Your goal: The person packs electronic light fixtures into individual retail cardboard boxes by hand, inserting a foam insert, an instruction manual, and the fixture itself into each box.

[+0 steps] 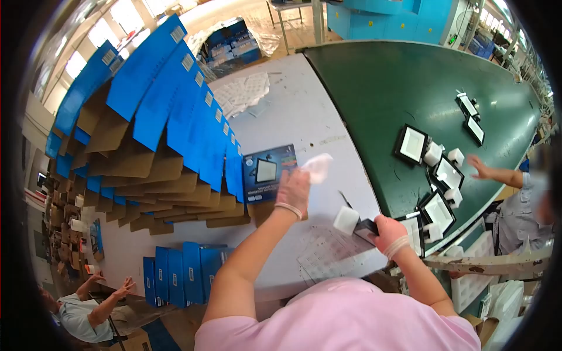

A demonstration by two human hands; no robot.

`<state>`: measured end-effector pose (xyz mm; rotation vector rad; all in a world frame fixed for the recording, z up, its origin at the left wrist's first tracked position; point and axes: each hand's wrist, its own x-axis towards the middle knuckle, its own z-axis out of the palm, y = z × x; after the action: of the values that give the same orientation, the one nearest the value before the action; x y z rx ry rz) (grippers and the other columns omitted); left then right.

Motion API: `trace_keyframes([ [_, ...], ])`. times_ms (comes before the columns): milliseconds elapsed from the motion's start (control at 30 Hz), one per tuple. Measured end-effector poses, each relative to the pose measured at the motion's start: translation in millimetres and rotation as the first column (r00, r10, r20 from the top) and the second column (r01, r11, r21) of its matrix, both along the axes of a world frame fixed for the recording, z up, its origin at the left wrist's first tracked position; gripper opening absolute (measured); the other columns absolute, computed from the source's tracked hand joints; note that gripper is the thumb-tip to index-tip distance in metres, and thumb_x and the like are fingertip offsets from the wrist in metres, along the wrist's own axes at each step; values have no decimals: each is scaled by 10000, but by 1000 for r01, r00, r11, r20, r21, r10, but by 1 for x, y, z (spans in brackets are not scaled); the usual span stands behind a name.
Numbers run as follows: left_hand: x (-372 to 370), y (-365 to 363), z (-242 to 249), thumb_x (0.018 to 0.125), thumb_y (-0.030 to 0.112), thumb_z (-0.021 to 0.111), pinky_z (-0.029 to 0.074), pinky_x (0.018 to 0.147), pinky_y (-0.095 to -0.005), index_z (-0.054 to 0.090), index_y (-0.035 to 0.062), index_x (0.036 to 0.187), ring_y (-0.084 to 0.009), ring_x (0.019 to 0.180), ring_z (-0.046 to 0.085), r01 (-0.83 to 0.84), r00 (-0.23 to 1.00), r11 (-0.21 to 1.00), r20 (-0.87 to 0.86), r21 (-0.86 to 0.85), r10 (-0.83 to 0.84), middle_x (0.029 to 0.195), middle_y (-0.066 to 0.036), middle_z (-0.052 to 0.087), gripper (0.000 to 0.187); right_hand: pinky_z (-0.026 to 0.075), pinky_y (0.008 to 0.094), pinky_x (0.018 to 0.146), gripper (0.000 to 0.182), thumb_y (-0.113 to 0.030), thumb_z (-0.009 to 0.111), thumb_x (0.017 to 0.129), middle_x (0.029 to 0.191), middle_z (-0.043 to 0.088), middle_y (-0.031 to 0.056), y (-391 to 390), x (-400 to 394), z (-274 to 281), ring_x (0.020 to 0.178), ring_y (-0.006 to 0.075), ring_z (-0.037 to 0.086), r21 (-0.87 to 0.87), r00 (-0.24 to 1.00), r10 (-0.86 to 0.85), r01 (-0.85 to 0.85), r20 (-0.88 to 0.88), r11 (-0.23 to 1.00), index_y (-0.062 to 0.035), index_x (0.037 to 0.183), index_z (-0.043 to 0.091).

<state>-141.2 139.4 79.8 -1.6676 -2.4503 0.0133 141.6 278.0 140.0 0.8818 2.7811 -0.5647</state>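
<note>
My left hand is closed on a blurred white piece, thin like paper or plastic. Under that hand a blue printed box with a floodlight picture lies at the end of the row of cartons. In my right hand is a black floodlight, gripped at its side above the white table. A white foam block sits at the floodlight's left end. Below it, label sheets lie on the table.
Open blue cartons lean in a long row at left; several closed blue boxes stand nearer me. More floodlights with foam blocks lie on the green conveyor. A co-worker's hand reaches in at right; another person is at lower left.
</note>
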Motion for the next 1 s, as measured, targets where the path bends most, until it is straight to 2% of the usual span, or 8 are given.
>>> trace_keyframes([
  [133,-13,8,-48,867,164,539,232,1100,-537,609,51,1236,-273,1264,452,195,946,912,-178,-360,-273,1226,-82,577,392,510,427,796,418,-258,726,772,969,653,119,-4,-2,9,932,312,636,14,1000,-6,6,23,1000,-127,1115,527],
  [300,-25,36,-3,890,182,513,260,1072,-504,681,72,1130,-236,1157,528,155,940,765,-146,-626,-309,1092,-58,635,312,514,439,804,420,-271,722,778,1015,657,132,-1,3,9,955,338,643,9,993,-24,23,113,1000,-157,1144,551],
  [367,-40,46,-3,846,170,528,390,908,-402,700,117,875,-227,911,611,69,926,954,-338,-291,-170,881,-65,655,182,510,434,809,451,-286,744,752,1019,667,134,11,12,19,951,354,640,-61,987,-143,147,79,987,-154,1142,559],
  [500,-52,35,97,804,131,519,531,700,-456,649,40,796,-336,792,662,-244,970,931,87,273,228,779,-172,654,159,521,336,781,516,-149,784,682,918,669,116,50,63,35,802,254,652,-303,846,-378,273,-376,913,-58,1146,579],
  [567,-43,11,121,869,232,555,528,717,-456,643,32,823,-361,805,652,-352,933,883,188,310,306,835,-179,650,223,499,277,809,549,42,742,657,1007,644,55,61,79,77,894,114,592,-520,741,-518,267,-428,811,-4,1175,567],
  [800,31,-55,67,908,260,511,529,745,-417,680,40,798,-350,812,642,-681,718,693,407,238,565,877,-160,635,298,478,314,911,624,152,647,656,1096,635,80,36,56,166,1019,164,594,-565,572,-421,-92,-704,820,37,1253,504],
  [933,66,-82,29,897,216,500,524,814,-411,693,50,928,-352,906,639,-742,612,651,556,158,562,1007,-189,634,257,508,278,832,574,90,706,689,1021,659,78,9,0,171,930,139,626,-380,734,-55,-285,-677,880,-39,1227,553],
  [1000,72,-88,9,884,164,484,511,868,-408,662,55,1071,-364,1002,611,-704,690,603,560,374,459,1120,-210,604,280,525,284,779,542,2,751,693,952,664,94,-4,-30,172,840,170,659,-182,776,205,-379,-596,907,-92,1199,581],
])
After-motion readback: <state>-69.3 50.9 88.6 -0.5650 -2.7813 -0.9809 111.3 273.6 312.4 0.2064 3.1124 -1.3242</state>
